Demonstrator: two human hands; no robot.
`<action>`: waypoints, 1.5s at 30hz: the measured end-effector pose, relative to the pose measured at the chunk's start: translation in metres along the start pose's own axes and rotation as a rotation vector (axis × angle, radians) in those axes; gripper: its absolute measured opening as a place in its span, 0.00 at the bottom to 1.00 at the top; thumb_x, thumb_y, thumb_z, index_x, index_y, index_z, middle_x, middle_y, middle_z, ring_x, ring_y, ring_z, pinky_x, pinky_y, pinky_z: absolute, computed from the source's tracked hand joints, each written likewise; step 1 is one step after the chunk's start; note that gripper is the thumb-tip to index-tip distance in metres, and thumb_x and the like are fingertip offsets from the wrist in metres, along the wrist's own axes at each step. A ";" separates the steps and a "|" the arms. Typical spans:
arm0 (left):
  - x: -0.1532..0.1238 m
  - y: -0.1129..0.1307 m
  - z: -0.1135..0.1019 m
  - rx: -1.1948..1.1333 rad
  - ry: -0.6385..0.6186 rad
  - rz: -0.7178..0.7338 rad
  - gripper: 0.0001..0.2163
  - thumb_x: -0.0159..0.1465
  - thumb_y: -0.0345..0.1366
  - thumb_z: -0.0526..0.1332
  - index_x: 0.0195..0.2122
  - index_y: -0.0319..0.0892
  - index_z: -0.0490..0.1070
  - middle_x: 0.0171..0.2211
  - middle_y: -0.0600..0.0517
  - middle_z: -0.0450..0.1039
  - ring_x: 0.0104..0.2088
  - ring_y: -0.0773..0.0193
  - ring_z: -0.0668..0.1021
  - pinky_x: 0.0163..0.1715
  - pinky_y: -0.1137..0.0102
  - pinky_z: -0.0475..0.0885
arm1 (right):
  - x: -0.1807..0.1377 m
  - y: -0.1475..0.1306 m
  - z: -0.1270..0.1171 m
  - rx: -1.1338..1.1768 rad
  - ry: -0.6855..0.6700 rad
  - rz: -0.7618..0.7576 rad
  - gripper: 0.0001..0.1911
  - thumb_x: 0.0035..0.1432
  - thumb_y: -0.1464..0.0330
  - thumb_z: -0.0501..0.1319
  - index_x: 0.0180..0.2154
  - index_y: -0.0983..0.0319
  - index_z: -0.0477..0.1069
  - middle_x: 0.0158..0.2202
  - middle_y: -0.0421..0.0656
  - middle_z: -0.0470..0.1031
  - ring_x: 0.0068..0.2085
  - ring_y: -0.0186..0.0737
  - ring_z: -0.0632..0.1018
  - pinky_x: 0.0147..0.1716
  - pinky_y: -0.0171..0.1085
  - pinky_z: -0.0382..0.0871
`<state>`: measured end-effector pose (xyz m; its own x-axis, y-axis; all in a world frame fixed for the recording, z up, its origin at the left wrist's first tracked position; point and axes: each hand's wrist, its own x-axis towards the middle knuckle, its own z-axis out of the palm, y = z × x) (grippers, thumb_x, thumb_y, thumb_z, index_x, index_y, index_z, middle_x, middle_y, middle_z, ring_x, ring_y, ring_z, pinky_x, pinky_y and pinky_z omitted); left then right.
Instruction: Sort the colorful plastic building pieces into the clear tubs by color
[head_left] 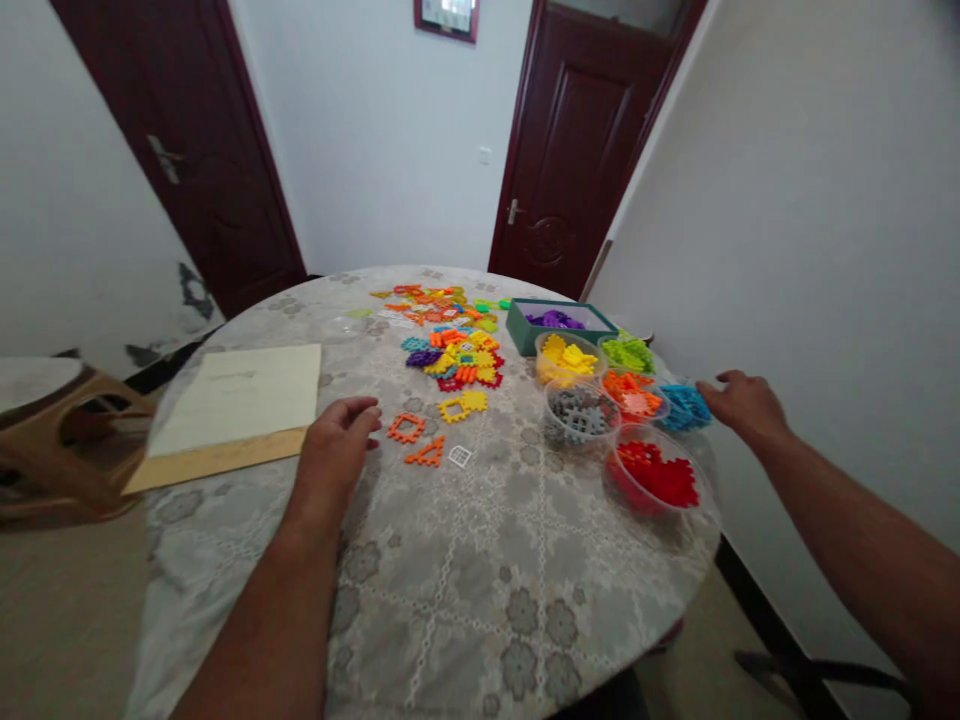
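My left hand (341, 440) rests at the table's left side, its fingers loosely bent and apart, holding nothing I can see. Just right of it lie an orange square frame piece (406, 428), an orange triangular piece (427, 453) and a small white lattice piece (460, 456). Yellow square pieces (454, 409) are a little farther off. My right hand (750, 405) is at the right edge of a clear bowl of blue pieces (684, 407). Its thumb and fingers are apart, with nothing visible between them; whether they touch the rim is unclear.
Clear bowls hold red (656, 475), grey (580, 411), orange (632, 395), yellow (568, 356) and green pieces (628, 354). Behind them stands a green box (523, 332) with purple pieces. Mixed pieces (465, 355) heap mid-table. A paper sheet (247, 390) lies left; a wall rises right.
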<state>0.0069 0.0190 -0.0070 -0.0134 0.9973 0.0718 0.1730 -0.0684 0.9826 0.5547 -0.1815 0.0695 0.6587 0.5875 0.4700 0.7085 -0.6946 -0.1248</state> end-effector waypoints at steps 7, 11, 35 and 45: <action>-0.006 -0.024 0.005 0.594 -0.162 0.437 0.22 0.65 0.36 0.59 0.60 0.42 0.73 0.61 0.42 0.75 0.63 0.50 0.75 0.67 0.54 0.68 | -0.082 -0.087 -0.031 0.386 0.064 -0.406 0.12 0.68 0.62 0.60 0.45 0.60 0.79 0.44 0.51 0.80 0.41 0.48 0.80 0.45 0.45 0.70; -0.014 -0.025 0.011 0.808 -0.402 0.532 0.24 0.64 0.40 0.66 0.61 0.43 0.72 0.62 0.41 0.73 0.64 0.48 0.73 0.67 0.55 0.67 | -0.156 -0.176 -0.032 0.622 -0.273 -0.688 0.13 0.71 0.63 0.58 0.51 0.58 0.77 0.45 0.49 0.79 0.41 0.46 0.79 0.44 0.44 0.74; -0.022 -0.012 0.015 0.926 -0.502 0.515 0.20 0.64 0.43 0.70 0.56 0.48 0.79 0.56 0.43 0.76 0.58 0.49 0.75 0.60 0.58 0.67 | -0.188 -0.273 0.034 0.757 -0.738 -0.718 0.07 0.65 0.66 0.61 0.33 0.60 0.70 0.29 0.36 0.70 0.32 0.36 0.71 0.32 0.35 0.57; -0.019 -0.015 0.015 0.926 -0.498 0.545 0.12 0.63 0.41 0.70 0.46 0.45 0.79 0.51 0.43 0.77 0.52 0.50 0.77 0.54 0.58 0.70 | -0.144 -0.283 0.018 1.213 -1.097 -0.490 0.12 0.62 0.59 0.64 0.44 0.58 0.78 0.37 0.42 0.81 0.30 0.35 0.75 0.25 0.32 0.64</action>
<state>0.0196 0.0012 -0.0257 0.6324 0.7564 0.1671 0.6871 -0.6474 0.3298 0.2640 -0.0618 0.0219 -0.1783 0.9828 -0.0481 0.3127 0.0103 -0.9498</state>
